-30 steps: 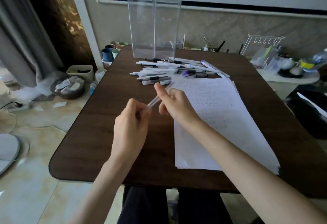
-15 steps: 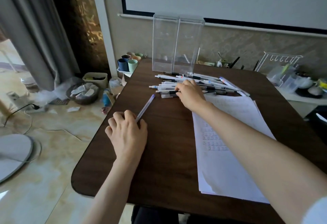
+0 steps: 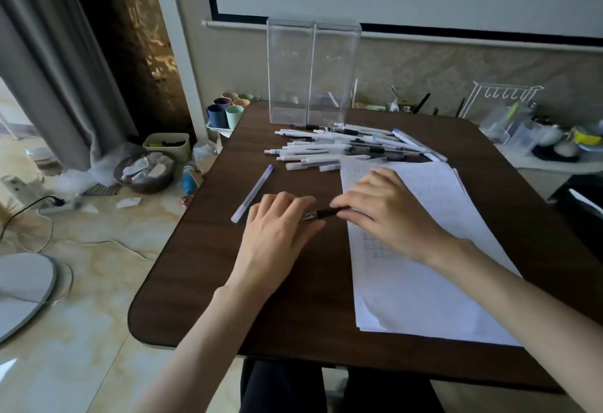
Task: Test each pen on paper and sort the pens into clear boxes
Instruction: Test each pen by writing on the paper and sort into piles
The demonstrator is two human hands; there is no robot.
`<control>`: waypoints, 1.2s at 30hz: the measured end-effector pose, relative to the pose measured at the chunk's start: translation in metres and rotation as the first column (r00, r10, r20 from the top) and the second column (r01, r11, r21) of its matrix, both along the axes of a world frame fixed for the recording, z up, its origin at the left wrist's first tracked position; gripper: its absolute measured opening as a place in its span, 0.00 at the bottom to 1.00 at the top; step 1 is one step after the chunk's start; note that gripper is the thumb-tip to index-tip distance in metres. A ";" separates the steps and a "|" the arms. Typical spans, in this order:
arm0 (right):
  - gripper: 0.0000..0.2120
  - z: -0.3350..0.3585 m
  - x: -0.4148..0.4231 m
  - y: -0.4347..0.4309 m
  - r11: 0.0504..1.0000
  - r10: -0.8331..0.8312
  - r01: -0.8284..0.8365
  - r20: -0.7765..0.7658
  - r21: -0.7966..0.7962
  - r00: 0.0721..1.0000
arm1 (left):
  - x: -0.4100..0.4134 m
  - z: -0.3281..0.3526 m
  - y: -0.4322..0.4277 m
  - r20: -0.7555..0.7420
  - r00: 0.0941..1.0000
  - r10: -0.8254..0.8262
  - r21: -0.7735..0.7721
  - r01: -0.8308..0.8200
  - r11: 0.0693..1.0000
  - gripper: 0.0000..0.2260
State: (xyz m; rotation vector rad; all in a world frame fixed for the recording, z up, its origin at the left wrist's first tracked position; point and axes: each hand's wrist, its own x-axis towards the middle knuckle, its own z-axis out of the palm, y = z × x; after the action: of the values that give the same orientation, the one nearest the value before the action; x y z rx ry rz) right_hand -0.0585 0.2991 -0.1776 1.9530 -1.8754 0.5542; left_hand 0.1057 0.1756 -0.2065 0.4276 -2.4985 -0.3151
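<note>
Head view: slim black plastic pen (image 3: 323, 213) sits level between both hands, low over the dark brown wooden bench (image 3: 202, 266), right at the left edge of the white paper stack (image 3: 424, 266). Right hand (image 3: 388, 217) grip: thumb and fingers pinched on the rear of the barrel. Left hand (image 3: 280, 230) covers the clear tip end; can't tell whether its grip is closed on it or only touching. Looks like prep for a test stroke, cap off or tip out. To do it well: firm right pinch, pull straight along the barrel, then scribble on a bare patch of paper. Two tall clear plastic boxes (image 3: 290, 70) stand at the far edge, behind the loose pile of mostly white pens (image 3: 342, 148). A lone white pen with a purple cap (image 3: 253, 191) lies just left of the left hand; avoid knocking it.
</note>
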 end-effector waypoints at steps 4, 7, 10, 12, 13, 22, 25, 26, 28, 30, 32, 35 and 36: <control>0.13 0.009 -0.005 0.046 0.986 -0.167 0.154 0.256 0.071 0.952 | -0.011 0.001 0.026 0.074 0.992 -0.103 -0.059 0.107 0.992 0.17; 0.05 0.017 -0.002 0.070 0.997 -0.056 -0.022 0.869 0.076 0.491 | -0.015 0.003 0.039 0.086 0.973 -0.216 0.173 0.199 0.964 0.11; 0.14 0.002 0.006 0.075 0.997 0.075 -0.025 0.989 -0.073 0.125 | -0.021 0.004 0.050 0.073 0.940 -0.332 0.306 0.296 0.905 0.08; 0.13 -0.011 0.015 0.071 0.998 0.033 -0.057 0.991 -0.025 0.129 | -0.024 0.000 0.054 0.091 0.908 -0.409 0.285 0.370 0.884 0.08; 0.12 -0.016 0.018 0.069 0.998 0.001 -0.059 0.987 0.009 0.161 | -0.025 -0.003 0.054 0.103 0.888 -0.448 0.270 0.408 0.872 0.08; 0.07 -0.021 0.015 0.070 0.994 0.041 -0.100 0.994 -0.032 0.097 | -0.024 0.000 0.054 0.114 0.867 -0.485 0.362 0.419 0.833 0.05; 0.04 -0.022 0.012 0.072 0.995 0.094 -0.019 0.996 -0.094 -0.010 | -0.023 0.000 0.054 0.173 0.928 -0.331 0.340 0.259 0.904 0.19; 0.07 -0.022 0.010 0.074 0.993 0.117 0.016 0.992 -0.117 -0.036 | -0.021 -0.001 0.054 0.202 0.945 -0.257 0.318 0.185 0.930 0.24; 0.11 -0.022 0.009 0.076 0.989 0.109 0.097 0.994 -0.109 -0.002 | -0.015 -0.004 0.052 0.254 0.956 -0.149 0.228 0.091 0.969 0.31; 0.15 -0.022 0.012 0.074 0.981 0.043 0.186 0.997 -0.055 0.067 | -0.007 -0.009 0.050 0.272 0.952 -0.140 0.102 0.116 0.988 0.32; 0.17 -0.022 0.014 0.068 0.964 -0.044 0.266 0.985 -0.002 0.167 | -0.002 -0.012 0.050 0.275 0.937 -0.214 0.005 0.221 0.975 0.28; 0.14 -0.021 0.013 0.061 0.945 -0.150 0.320 0.956 0.064 0.252 | -0.001 -0.015 0.052 0.279 0.917 -0.284 -0.124 0.327 0.937 0.21; 0.15 -0.022 0.012 0.060 0.939 -0.173 0.334 0.949 0.079 0.263 | 0.000 -0.015 0.052 0.276 0.915 -0.295 -0.144 0.342 0.928 0.20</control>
State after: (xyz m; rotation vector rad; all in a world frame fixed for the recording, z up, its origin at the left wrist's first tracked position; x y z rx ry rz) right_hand -0.0461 0.3593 -0.1996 1.1058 -2.5842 2.0314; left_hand 0.1054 0.2278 -0.2217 -0.0277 -2.8160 -0.1526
